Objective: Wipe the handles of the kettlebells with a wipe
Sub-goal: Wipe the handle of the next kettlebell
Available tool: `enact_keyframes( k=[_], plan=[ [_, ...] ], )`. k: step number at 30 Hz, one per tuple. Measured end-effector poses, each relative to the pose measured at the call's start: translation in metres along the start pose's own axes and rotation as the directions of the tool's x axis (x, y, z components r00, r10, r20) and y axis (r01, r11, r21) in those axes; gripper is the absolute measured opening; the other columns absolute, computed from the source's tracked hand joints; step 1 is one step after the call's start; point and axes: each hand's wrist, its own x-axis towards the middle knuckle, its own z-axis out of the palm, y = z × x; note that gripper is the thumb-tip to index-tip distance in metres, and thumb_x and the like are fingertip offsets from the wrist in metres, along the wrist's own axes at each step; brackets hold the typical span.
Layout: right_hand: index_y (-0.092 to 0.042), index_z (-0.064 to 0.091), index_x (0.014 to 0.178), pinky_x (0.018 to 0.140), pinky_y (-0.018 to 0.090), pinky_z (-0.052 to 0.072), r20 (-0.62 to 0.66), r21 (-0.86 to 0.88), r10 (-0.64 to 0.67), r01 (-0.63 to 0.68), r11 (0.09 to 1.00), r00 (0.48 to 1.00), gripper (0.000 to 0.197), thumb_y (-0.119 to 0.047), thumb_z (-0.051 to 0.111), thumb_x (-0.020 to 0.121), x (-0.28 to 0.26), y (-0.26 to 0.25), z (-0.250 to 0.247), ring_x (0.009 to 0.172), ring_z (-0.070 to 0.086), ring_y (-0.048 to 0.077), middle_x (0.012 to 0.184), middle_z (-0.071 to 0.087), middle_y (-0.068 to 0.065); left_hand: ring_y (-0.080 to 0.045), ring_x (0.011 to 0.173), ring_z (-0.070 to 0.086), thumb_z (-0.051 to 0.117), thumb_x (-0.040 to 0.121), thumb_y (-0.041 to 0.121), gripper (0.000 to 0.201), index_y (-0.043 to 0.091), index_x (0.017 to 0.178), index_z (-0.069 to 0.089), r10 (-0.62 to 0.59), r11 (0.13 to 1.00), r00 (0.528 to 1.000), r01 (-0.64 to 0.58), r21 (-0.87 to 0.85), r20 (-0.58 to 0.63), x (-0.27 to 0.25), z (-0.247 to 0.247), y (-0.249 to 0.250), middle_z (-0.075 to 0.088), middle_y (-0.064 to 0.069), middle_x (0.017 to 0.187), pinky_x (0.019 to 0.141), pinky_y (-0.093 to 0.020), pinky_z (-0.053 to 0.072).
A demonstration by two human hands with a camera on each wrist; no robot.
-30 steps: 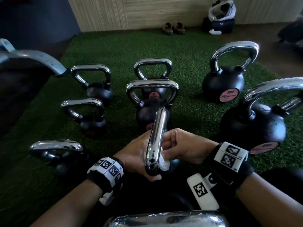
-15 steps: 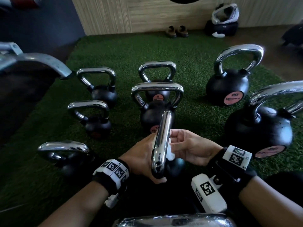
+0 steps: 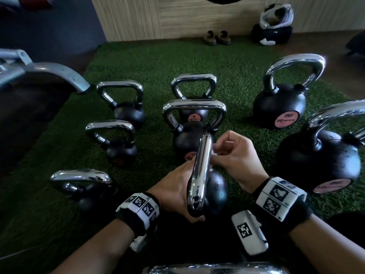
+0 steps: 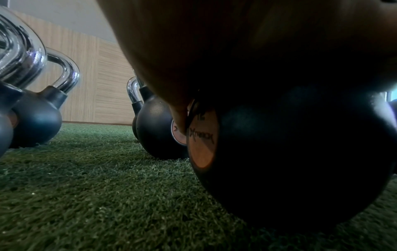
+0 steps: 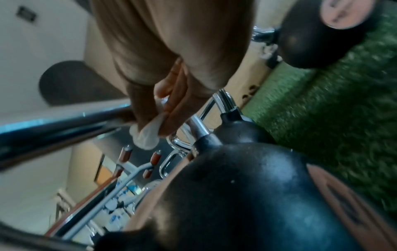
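A black kettlebell point(image 3: 217, 191) stands on the turf right before me, its chrome handle point(image 3: 200, 171) seen edge-on. My left hand point(image 3: 183, 194) grips the near end of that handle, thumb wrapped under it. My right hand point(image 3: 219, 151) is at the handle's far upper end, fingers curled. It pinches a small white wipe point(image 5: 147, 135) against the chrome bar point(image 5: 53, 129). In the head view the wipe is almost hidden by the fingers. The left wrist view shows only my dark palm point(image 4: 236, 42) above the kettlebell's body point(image 4: 300, 161).
Several more kettlebells stand around on the green turf point(image 3: 148, 56): one just behind point(image 3: 189, 137), two large ones at right point(image 3: 280, 107) point(image 3: 320, 159), three small ones at left point(image 3: 120, 151). A grey machine frame point(image 3: 49, 74) juts in from the left. Another chrome handle point(image 3: 215, 269) lies at the bottom edge.
My right hand has slid with the wipe along the handle, from its near lower part up to the far end. My left hand keeps its grip.
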Motion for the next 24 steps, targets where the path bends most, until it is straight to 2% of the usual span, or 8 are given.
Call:
enact_keyframes(
  k=[3,5,8,12,17,19,22,24],
  plan=[
    [-0.02,0.058,0.069,0.07,0.047,0.06,-0.141,-0.264,-0.133,0.092,0.96,0.981,0.037,-0.008,0.092,0.062,0.001,0.0,0.003,0.068,0.071,0.025,0.076,0.076,0.005,0.006,0.129,0.036,0.103,0.051,0.029,0.119,0.04,0.139,0.023,0.006,1.0,1.0,-0.006,0.02,0.007,-0.001,0.001,-0.004,0.036,0.025,0.137,0.11,0.002,0.018],
    [-0.022,0.058,0.07,0.069,0.042,0.06,-0.173,-0.359,-0.183,0.111,0.927,0.968,0.036,-0.011,0.092,0.062,-0.003,-0.002,0.004,0.07,0.072,0.024,0.074,0.075,0.001,0.006,0.13,0.037,0.101,0.05,0.038,0.12,0.04,0.141,0.023,0.017,1.0,1.0,-0.017,0.004,0.013,-0.001,0.001,-0.005,0.035,0.028,0.135,0.111,0.0,0.02],
    [-0.02,0.059,0.071,0.067,0.03,0.055,-0.213,-0.432,-0.229,0.118,0.894,0.95,0.034,-0.016,0.091,0.062,-0.003,-0.003,0.008,0.065,0.067,0.014,0.069,0.072,-0.002,-0.002,0.134,0.045,0.085,0.046,0.058,0.116,0.066,0.139,0.017,-0.018,0.999,1.0,0.019,-0.046,0.015,0.0,0.002,-0.004,0.039,0.033,0.137,0.115,-0.011,0.03],
    [-0.014,0.055,0.068,0.055,0.013,0.04,-0.236,-0.517,-0.312,0.153,0.842,0.92,0.031,-0.013,0.087,0.066,0.0,0.001,0.017,0.059,0.056,0.013,0.06,0.063,-0.003,-0.005,0.131,0.05,0.085,0.044,0.054,0.115,0.081,0.129,0.013,-0.01,0.996,1.0,0.01,-0.086,-0.005,0.0,0.002,0.001,0.04,0.04,0.134,0.114,-0.021,0.038],
    [-0.015,0.052,0.067,0.055,0.01,0.037,-0.256,-0.539,-0.273,0.098,0.837,0.927,0.033,-0.015,0.085,0.069,0.004,-0.001,0.018,0.052,0.05,0.01,0.059,0.064,-0.002,0.01,0.13,0.046,0.091,0.048,0.048,0.116,0.074,0.136,0.02,0.014,0.994,0.999,-0.017,-0.104,-0.029,0.0,-0.001,0.003,0.042,0.037,0.138,0.111,-0.011,0.034],
    [-0.015,0.054,0.068,0.055,0.009,0.038,-0.231,-0.572,-0.23,0.059,0.818,0.945,0.032,-0.016,0.086,0.067,0.005,0.0,0.017,0.054,0.053,0.007,0.061,0.065,-0.003,0.008,0.134,0.043,0.1,0.049,0.038,0.126,0.068,0.142,0.019,0.024,0.997,0.999,-0.026,-0.075,-0.022,-0.002,-0.001,0.001,0.04,0.037,0.141,0.114,-0.015,0.034],
    [-0.014,0.061,0.073,0.048,0.008,0.038,-0.2,-0.594,-0.008,-0.115,0.796,0.98,0.029,-0.02,0.088,0.064,0.006,-0.004,0.015,0.059,0.055,0.007,0.067,0.065,-0.005,-0.007,0.14,0.044,0.104,0.05,0.029,0.127,0.04,0.15,0.026,0.005,0.999,1.0,-0.006,-0.032,-0.027,-0.003,0.001,0.001,0.043,0.014,0.149,0.12,-0.033,0.037],
    [-0.012,0.064,0.079,0.046,0.01,0.045,-0.182,-0.573,0.103,-0.191,0.797,0.978,0.03,-0.019,0.089,0.064,0.007,-0.009,0.014,0.062,0.06,0.009,0.073,0.067,-0.002,-0.01,0.141,0.042,0.105,0.049,0.027,0.127,0.034,0.149,0.027,-0.011,1.0,1.0,0.01,-0.026,-0.003,-0.002,-0.002,0.002,0.042,0.008,0.151,0.121,-0.035,0.035]
  ],
)
